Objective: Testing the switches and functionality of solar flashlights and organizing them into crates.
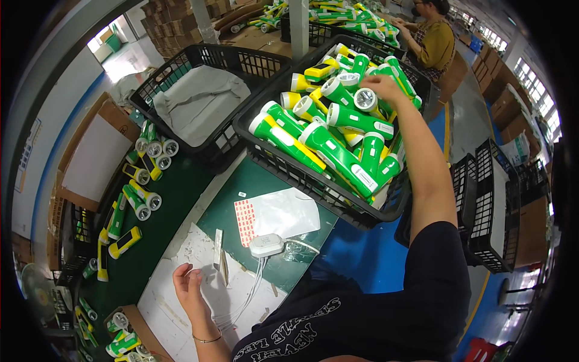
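Observation:
My right hand reaches into a black plastic crate heaped with green, yellow and white flashlights. Its fingers are bent down at the round head of one flashlight, whose lens faces up toward me; part of the grip is hidden. Low over the white work surface, my left hand is held with loosely curled fingers apart and nothing in them. Near it lie a flat metal strip and a white device with white cables. A clear plastic bag and a red-dotted sticker sheet lie beyond.
Left of the full crate stands another black crate with grey cloth inside. Several flashlights lie on the green belt at left, above a cardboard box of more. A co-worker sits at the far right. Black crates stand at right.

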Action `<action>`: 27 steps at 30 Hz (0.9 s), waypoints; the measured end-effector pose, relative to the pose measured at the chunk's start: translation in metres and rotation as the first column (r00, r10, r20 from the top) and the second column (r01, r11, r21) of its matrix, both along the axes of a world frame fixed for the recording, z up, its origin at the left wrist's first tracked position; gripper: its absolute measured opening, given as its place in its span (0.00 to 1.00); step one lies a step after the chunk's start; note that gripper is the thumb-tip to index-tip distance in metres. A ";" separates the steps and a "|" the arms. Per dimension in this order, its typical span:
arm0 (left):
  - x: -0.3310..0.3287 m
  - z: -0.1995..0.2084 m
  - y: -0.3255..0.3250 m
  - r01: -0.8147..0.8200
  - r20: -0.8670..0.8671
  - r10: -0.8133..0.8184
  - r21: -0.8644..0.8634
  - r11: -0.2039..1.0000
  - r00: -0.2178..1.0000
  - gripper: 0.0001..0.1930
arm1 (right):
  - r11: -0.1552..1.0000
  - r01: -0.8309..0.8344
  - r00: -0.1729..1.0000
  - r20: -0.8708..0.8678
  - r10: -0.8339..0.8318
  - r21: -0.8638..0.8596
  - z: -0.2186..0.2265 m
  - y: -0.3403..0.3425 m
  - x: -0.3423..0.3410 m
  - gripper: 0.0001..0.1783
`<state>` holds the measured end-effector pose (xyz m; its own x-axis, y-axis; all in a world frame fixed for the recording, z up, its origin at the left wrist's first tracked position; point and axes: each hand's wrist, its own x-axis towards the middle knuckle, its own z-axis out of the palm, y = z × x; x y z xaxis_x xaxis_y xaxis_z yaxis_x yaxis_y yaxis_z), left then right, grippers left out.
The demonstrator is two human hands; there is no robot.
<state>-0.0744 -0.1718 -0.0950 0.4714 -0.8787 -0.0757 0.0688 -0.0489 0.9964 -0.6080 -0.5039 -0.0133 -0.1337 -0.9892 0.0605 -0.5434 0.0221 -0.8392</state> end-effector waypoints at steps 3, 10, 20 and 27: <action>0.000 0.000 0.001 0.013 0.000 -0.013 -0.027 1.000 1.000 0.15 | 0.953 -0.053 0.999 0.004 0.054 0.298 0.002 0.000 0.010 0.26; -0.007 -0.002 0.001 0.075 0.001 -0.075 0.004 0.997 0.997 0.14 | 0.952 -0.102 0.994 0.073 0.085 0.289 -0.015 -0.014 0.014 0.29; -0.007 -0.001 0.006 0.049 0.006 -0.049 -0.037 0.998 0.999 0.14 | 0.933 0.235 0.525 0.844 0.114 -0.272 0.012 -0.003 -0.029 0.23; -0.007 -0.004 0.004 0.046 -0.006 -0.046 -0.026 0.999 0.999 0.15 | 0.976 0.219 0.758 0.630 -0.171 0.003 0.000 0.001 -0.009 0.25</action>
<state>-0.0818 -0.1676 -0.0993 0.4299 -0.9012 -0.0557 0.0733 -0.0266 0.9970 -0.6168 -0.5028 -0.0136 -0.3547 -0.9341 -0.0399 0.1093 0.0009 -0.9940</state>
